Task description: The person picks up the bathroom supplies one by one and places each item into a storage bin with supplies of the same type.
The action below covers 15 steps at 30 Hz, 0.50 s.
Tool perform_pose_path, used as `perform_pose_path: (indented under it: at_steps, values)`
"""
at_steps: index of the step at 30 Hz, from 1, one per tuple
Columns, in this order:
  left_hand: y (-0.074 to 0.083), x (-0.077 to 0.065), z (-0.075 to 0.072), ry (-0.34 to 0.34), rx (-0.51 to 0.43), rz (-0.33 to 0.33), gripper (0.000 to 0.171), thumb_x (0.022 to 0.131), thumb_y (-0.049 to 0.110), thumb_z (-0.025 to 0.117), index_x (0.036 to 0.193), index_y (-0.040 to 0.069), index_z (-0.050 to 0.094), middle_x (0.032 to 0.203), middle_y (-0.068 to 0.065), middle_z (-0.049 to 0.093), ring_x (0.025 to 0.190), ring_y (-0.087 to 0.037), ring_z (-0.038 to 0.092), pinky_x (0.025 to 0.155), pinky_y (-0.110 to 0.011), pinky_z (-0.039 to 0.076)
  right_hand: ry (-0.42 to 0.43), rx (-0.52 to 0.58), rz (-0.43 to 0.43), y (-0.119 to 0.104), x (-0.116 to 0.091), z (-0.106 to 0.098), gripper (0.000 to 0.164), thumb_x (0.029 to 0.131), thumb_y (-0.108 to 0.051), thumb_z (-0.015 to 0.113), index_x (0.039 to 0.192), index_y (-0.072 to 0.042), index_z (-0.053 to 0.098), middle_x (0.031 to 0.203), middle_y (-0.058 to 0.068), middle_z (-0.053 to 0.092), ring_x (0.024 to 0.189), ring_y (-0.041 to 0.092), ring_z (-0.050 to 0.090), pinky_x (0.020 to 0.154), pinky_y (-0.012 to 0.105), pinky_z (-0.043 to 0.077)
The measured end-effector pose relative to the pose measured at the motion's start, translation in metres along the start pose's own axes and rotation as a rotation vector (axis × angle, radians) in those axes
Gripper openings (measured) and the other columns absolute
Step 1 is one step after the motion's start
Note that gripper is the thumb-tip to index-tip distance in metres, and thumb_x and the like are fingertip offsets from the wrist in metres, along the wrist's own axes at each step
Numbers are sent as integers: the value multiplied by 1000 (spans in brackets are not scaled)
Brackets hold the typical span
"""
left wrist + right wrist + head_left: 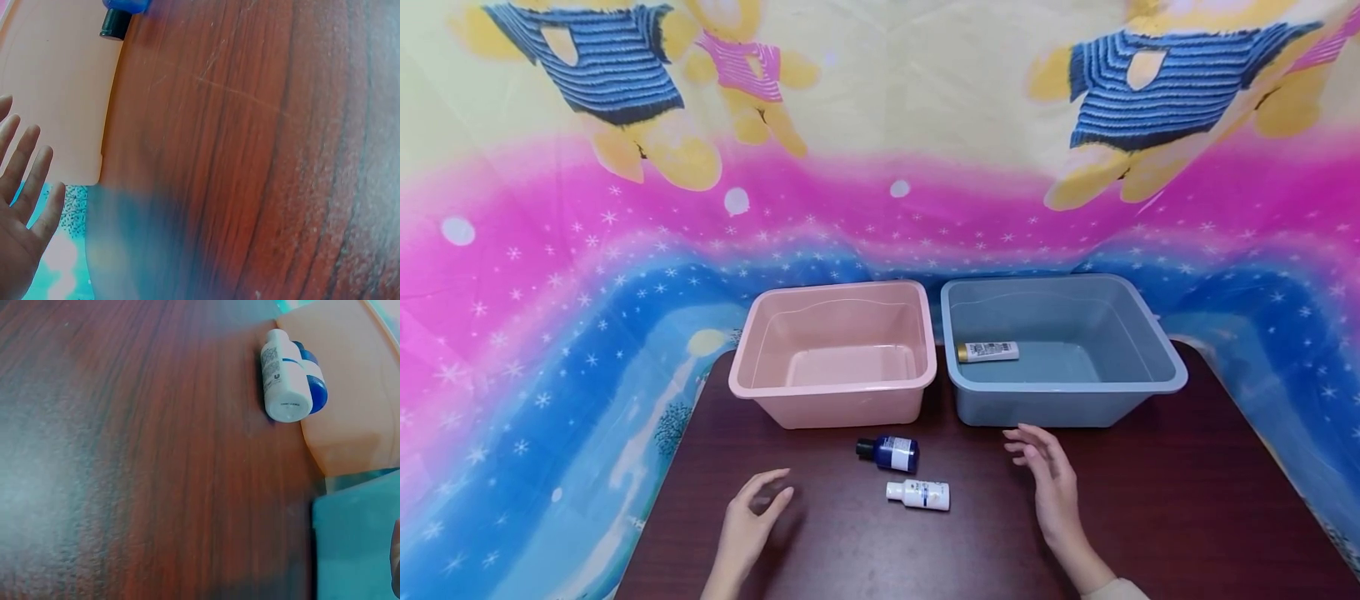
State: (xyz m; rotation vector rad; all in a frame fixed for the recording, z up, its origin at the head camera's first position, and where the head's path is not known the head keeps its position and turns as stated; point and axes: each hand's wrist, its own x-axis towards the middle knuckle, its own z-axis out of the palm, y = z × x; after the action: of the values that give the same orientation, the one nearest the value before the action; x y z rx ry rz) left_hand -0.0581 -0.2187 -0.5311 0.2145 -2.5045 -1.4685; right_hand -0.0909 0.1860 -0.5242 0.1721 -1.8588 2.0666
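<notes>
A dark blue bottle (897,453) with a black cap lies on its side on the table in the head view. Just in front of it lies a white bottle (925,495), its cap pointing left. My left hand (751,521) hovers to the left of both bottles, fingers loosely bent and holding nothing. To their right, my right hand (1051,483) is raised before the blue-grey basin (1037,408), also holding nothing. A white tube (992,352) with a gold cap lies inside that basin. In the right wrist view, the white bottle (287,384) partly covers the blue one (317,394).
Left of the blue-grey basin stands a pink basin (842,408), near the back of the dark wooden table (850,558). A cartoon-printed cloth (880,192) hangs behind and around the table.
</notes>
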Motion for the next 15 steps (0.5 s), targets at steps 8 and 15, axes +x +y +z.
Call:
perform_pose_path:
  at_steps: [8,15]
  values:
    - [-18,2,-4,-8,-16,10,29,86,13,78,115,12,73,108,-7,70,93,-21,66,77,-27,53,-79,8,-47,-5,5,9,30,103,4,43,130,15,48,115,21,64,102,19,64,81,23,51]
    - [-12,0,-6,3,-6,11,28,86,10,77,114,13,73,110,-4,70,98,-26,66,81,-36,54,-161,-49,-72,-7,12,17,29,100,7,46,128,13,51,116,20,64,105,22,63,86,21,50]
